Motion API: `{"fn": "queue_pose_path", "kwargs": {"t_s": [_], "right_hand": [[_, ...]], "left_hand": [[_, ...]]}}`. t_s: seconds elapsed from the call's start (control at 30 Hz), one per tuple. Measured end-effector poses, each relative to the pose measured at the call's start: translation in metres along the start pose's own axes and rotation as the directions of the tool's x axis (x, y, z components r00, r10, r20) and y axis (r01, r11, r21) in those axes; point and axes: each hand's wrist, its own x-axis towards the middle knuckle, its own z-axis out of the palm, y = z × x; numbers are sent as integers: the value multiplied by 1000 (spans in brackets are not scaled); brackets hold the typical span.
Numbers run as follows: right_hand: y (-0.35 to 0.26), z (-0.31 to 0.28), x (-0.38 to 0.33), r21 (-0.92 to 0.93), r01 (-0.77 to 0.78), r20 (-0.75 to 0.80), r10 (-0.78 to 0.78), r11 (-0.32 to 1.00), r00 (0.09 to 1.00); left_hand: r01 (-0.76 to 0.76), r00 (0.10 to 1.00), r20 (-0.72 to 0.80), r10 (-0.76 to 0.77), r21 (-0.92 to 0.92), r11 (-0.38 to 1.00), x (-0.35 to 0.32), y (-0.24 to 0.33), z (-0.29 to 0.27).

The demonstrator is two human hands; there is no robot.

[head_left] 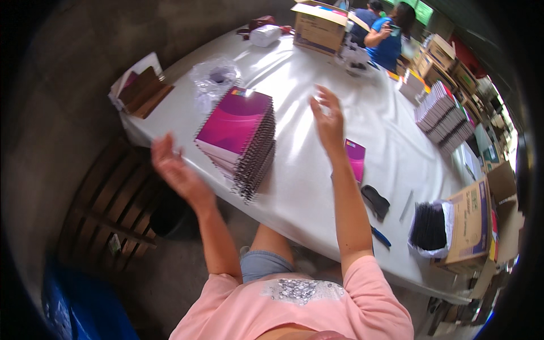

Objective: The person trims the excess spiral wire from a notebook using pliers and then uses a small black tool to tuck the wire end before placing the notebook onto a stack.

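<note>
A tall stack of spiral-bound notebooks (235, 122) with magenta-purple covers stands at the table's near edge, between my two hands. My left hand (177, 171) hovers to the left of the stack, off the table edge. It is smeared by motion, but its fingers look spread, and nothing shows in it. Over the table to the right of the stack, my right hand (328, 120) is raised, its fingers loosely bent and apart, holding nothing. Neither hand touches the stack. Partly behind my right forearm lies a single purple-covered notebook (356, 158).
On the white-covered table (300, 187) lie a dark narrow-waisted object (375, 202), a blue-handled tool (381, 236), black bundled strands (428, 226) and clear plastic (209, 79). Cardboard boxes (467, 221) and notebook piles (445, 116) line the right. A person in blue (388, 48) is at the back.
</note>
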Motion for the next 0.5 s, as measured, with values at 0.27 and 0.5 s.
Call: {"fn": "queue_pose_path", "kwargs": {"t_s": [0.27, 0.5], "right_hand": [[126, -184, -79, -633, -621, -71, 764, 462, 641], [32, -175, -103, -561, -158, 207, 322, 813, 924]], "left_hand": [[-495, 869, -220, 443, -418, 762, -62, 88, 16], [-321, 461, 806, 372, -240, 916, -162, 70, 87]]}}
